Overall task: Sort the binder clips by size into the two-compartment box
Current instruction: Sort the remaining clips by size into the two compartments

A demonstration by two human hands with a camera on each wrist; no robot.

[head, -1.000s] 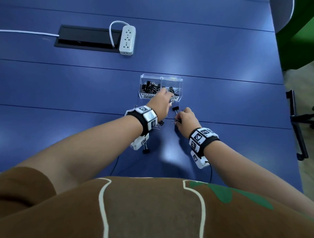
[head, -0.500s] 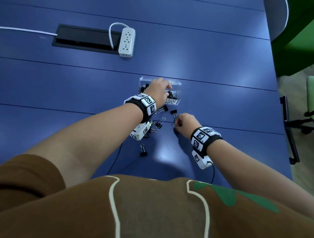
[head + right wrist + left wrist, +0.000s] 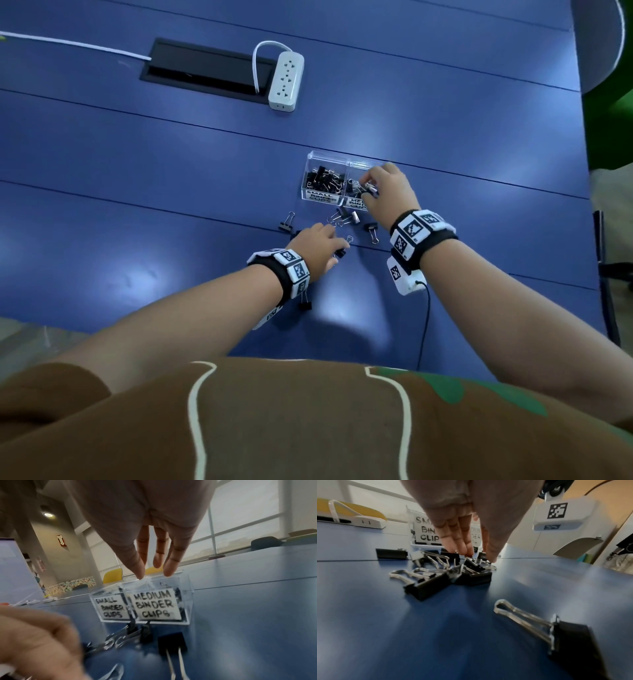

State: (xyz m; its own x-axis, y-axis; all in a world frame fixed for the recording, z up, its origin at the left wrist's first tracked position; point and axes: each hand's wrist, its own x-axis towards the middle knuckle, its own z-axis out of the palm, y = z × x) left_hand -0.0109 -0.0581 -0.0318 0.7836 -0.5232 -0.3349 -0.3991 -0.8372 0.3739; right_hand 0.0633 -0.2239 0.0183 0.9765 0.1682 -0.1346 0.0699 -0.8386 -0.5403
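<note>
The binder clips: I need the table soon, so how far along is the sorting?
Well along. Both compartments of the clear box already hold clips. In hand: the right hand is over the medium compartment; the left hand reaches into the loose clips. Left: several clips on the table, one beside the left wrist.

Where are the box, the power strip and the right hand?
box (image 3: 310, 171): head view, on the far left wall of the clear box.
power strip (image 3: 286, 82): head view, on its white top face.
right hand (image 3: 390, 190): head view, on the back of the hand, over the box's right compartment.
</note>
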